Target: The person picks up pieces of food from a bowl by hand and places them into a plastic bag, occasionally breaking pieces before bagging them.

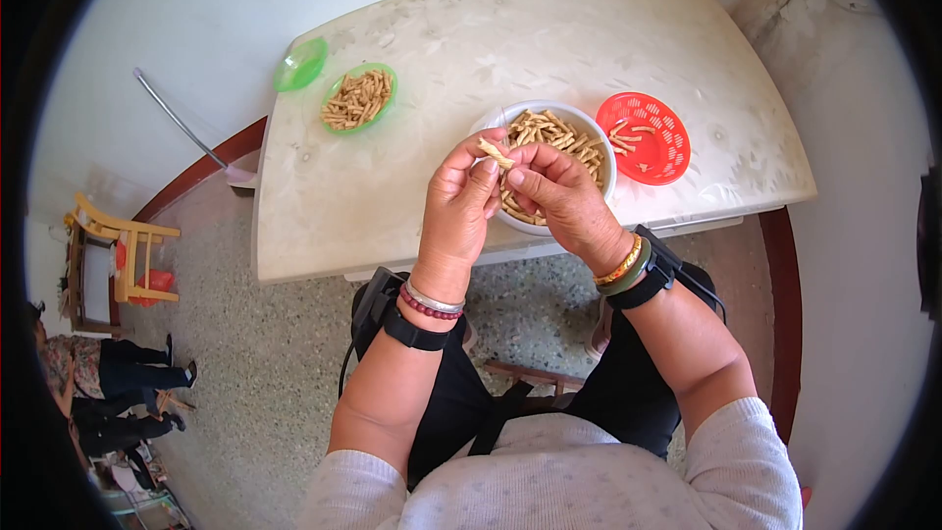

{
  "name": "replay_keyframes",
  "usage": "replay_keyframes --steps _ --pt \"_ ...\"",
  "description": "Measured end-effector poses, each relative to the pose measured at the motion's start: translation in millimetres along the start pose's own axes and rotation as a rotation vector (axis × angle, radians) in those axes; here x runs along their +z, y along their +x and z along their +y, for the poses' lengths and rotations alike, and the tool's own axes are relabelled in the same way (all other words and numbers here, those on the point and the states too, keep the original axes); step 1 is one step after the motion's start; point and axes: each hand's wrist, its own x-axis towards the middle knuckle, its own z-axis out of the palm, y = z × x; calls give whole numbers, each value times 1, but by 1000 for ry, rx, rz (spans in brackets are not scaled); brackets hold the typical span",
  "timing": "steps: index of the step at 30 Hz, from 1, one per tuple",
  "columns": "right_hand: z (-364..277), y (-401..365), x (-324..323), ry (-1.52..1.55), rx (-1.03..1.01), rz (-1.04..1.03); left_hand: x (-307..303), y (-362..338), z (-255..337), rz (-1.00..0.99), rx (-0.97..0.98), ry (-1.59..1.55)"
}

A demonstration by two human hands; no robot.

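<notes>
Over the left part of a white bowl [609, 167], my two hands meet at a short, pale tan stick-like piece [495, 153]. My left hand [463, 184] is closed on one side of it, thumb against fingers. From the right, the thumb and fingers of my right hand [559, 188] pinch its lower right end. The bowl is filled with many similar tan pieces [557, 132], partly hidden by my hands. Just right of it, a red perforated basket [671, 145] holds several more pieces.
A green plate [392, 103] heaped with tan pieces stands on the table [442, 49] at the left, beside a green dish [301, 65]. A wooden chair [132, 253] and people [123, 373] are on the floor side at far left.
</notes>
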Motion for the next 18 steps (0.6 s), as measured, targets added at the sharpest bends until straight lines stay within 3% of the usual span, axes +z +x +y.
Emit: replay_keyframes --steps 5,7,10,11,13,14,15,17,18 --pt "-5 4 -8 -34 -58 114 3 1 8 46 67 226" --pt "-11 7 -10 -75 -89 193 -2 8 18 264 343 724" --pt "-4 18 -27 -585 -251 393 -19 25 10 293 422 1018" --pt "-7 17 -24 -586 -252 392 -19 27 10 307 453 1156" --pt "-16 19 -15 -1194 -364 496 -18 30 6 302 502 1250" --pt "-16 20 -14 -1196 -365 493 -17 31 5 293 549 1345" --pt "-16 22 -14 -1283 -446 478 -18 31 5 296 548 1344" --pt "-14 26 -12 -1369 -527 458 -21 31 6 237 196 1328" --pt "-13 28 -9 -1451 -588 409 -21 30 7 238 196 1328"
